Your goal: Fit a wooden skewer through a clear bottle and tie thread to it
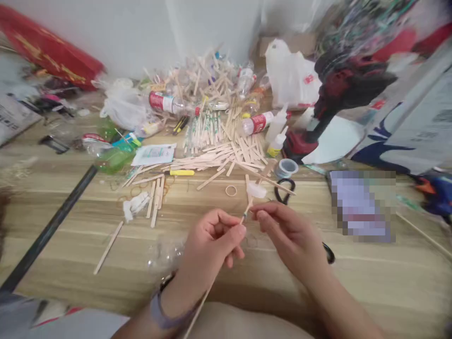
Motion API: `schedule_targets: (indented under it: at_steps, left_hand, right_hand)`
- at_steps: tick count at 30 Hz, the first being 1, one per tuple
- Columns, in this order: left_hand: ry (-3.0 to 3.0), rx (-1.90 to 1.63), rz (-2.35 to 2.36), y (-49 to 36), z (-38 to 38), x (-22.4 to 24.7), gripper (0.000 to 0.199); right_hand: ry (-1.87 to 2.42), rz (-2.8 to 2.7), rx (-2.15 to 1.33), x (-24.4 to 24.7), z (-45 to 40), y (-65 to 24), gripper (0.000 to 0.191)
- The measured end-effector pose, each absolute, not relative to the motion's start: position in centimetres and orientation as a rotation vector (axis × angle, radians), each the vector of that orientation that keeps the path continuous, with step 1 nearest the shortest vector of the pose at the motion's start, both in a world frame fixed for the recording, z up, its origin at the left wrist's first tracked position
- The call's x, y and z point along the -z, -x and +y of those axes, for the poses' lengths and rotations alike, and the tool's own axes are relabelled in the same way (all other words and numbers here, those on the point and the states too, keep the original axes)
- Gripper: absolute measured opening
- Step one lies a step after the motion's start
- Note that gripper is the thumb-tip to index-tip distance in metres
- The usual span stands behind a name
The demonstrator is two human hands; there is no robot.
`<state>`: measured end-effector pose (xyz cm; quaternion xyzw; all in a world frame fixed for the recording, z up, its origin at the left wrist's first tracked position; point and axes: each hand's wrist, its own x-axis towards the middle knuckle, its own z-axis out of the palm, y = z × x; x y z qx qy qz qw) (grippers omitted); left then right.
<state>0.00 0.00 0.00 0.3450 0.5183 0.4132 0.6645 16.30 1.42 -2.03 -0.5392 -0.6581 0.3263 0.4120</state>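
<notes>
Our left hand (pixel 219 240) pinches a thin stick (pixel 198 310), which slants over the table (pixel 381 278) toward us; our right hand (pixel 291 238) curls beside its dark-banded tip — whether gripping anything, we cannot tell.

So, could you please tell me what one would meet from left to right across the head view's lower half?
Dark bar, single wooden stick, crumpled white piece, left hand, right hand, pixelated device.
</notes>
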Motion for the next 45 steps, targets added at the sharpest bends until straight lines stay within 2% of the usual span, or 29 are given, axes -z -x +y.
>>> schedule_targets:
  at_steps: [3,7,14,18,21,23,32,38,40,43,45]
  left_hand:
    - [-0.778,-0.954,1.193,0.5,0.2,0.2,0.021]
    - [-0.785,-0.966,1.202,0.9,0.3,0.4,0.022]
    - [-0.769,-1.011,1.205,1.0,0.7,-0.2,0.025]
    - [-0.755,-1.028,1.199,1.2,0.9,-0.5,0.026]
    - [-0.741,-1.036,1.175,1.4,1.0,-0.5,0.027]
    - [-0.716,-1.092,1.167,1.8,1.1,-0.3,0.028]
    - [-0.599,-1.426,1.165,4.2,2.6,0.0,0.030]
    - [-0.618,-1.500,1.188,5.2,3.2,-1.3,0.031]
    - [-0.642,-1.517,1.181,5.6,3.3,-1.7,0.030]
    - [-0.687,-1.526,1.188,6.2,3.5,-2.3,0.029]
    - [-0.723,-1.527,1.206,6.6,3.7,-2.7,0.028]
  right_hand:
    - [1.460,-1.775,-0.923,1.1,1.7,-17.2,0.024]
    - [1.543,-2.014,-1.098,0.6,1.3,-17.4,0.032]
    - [1.351,-2.178,-1.182,0.9,0.1,-16.7,0.011]
    - [1.412,-2.031,-0.891,1.3,0.4,-16.2,0.011]
    - [1.302,-1.995,-0.676,1.9,1.0,-15.5,0.031]
    - [1.214,-2.068,-0.622,2.5,1.6,-14.9,0.037]
    - [1.481,-2.396,-0.476,3.7,5.2,-11.8,0.038]
    - [1.501,-2.445,-0.439,2.9,5.9,-10.2,0.022]
    - [1.510,-2.432,-0.401,2.9,6.1,-9.9,0.027]
    - [1.477,-2.456,-0.402,3.4,6.6,-9.4,0.048]
    - [1.445,-2.495,-0.415,3.9,7.0,-9.1,0.050]
